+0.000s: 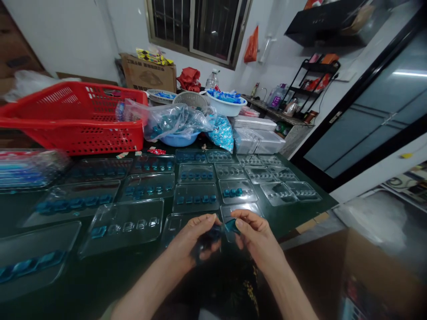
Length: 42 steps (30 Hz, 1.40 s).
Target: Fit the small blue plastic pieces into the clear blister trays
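In the head view, my right hand point(255, 233) pinches a small teal translucent plastic piece point(231, 225) between thumb and fingers. My left hand point(195, 235) is curled close beside it, fingertips nearly meeting the piece; a dark bluish shape sits in its palm, too blurred to name. Clear plastic blister trays with rows of moulded pockets lie under and beyond the hands. A tray point(151, 213) left of my hands has one teal piece point(98, 231) in its first pocket. Another tray point(248, 195) just beyond my right hand holds several teal pieces point(232, 192).
The trays cover a dark green table point(133, 275). A red plastic basket point(86, 138) stands back left, beside a blue basin point(180, 139) under a clear bag. Stacked clear trays point(260, 140) and a white basin of blue items point(224, 106) stand behind. A brown cardboard box point(367, 266) is at lower right.
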### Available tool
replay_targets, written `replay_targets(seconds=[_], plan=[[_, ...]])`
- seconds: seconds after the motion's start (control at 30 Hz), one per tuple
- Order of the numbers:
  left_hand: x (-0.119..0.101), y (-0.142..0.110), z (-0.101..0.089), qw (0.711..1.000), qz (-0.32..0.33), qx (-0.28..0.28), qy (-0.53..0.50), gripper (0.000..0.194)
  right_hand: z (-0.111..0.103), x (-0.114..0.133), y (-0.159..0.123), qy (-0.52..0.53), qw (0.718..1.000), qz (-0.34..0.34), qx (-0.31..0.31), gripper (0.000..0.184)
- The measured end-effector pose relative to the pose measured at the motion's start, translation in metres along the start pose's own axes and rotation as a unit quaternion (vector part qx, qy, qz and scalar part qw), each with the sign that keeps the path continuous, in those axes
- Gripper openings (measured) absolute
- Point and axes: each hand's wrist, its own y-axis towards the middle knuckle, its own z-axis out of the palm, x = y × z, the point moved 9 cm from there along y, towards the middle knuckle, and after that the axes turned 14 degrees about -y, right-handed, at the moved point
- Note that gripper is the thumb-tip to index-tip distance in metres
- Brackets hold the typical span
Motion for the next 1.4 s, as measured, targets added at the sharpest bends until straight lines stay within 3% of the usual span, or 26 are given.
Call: replay_targets(seconds=[0.2,0.33,0.5,0.6,0.77,1.03,1.2,1.4], plan=[[0.005,-0.006,-0.004,0.993,-0.03,-0.045,0.103,0.018,0.009,-0.004,-0.006,-0.029,0.999,0.014,0.006,0.015],[0.002,-0.009,-0.007,0.98,-0.019,-0.072,0.183,0.025,0.009,-0.001,-0.008,-0.052,0.998,0.001,-0.018,0.015],[0.007,-0.01,-0.008,0.975,-0.017,-0.06,0.215,0.018,0.011,-0.004,-0.011,-0.062,0.998,0.019,-0.015,0.017],[0.009,-0.011,-0.01,0.975,-0.019,-0.06,0.214,0.012,0.013,-0.008,-0.012,-0.081,0.996,0.035,0.003,0.02],[0.004,-0.015,-0.014,0.978,-0.012,-0.089,0.186,0.018,0.015,-0.01,-0.011,-0.061,0.997,0.043,0.028,0.019],[-0.006,-0.022,-0.016,0.994,0.003,-0.062,0.085,0.027,0.024,-0.018,-0.004,-0.012,0.998,0.046,0.04,0.021],[-0.015,-0.026,-0.025,0.995,0.029,-0.07,0.058,0.022,0.036,-0.015,0.0,0.006,0.998,0.044,0.052,0.019],[-0.029,-0.034,-0.036,0.984,0.072,-0.115,0.113,0.026,0.05,-0.012,0.002,-0.059,0.995,0.044,0.06,0.024]])
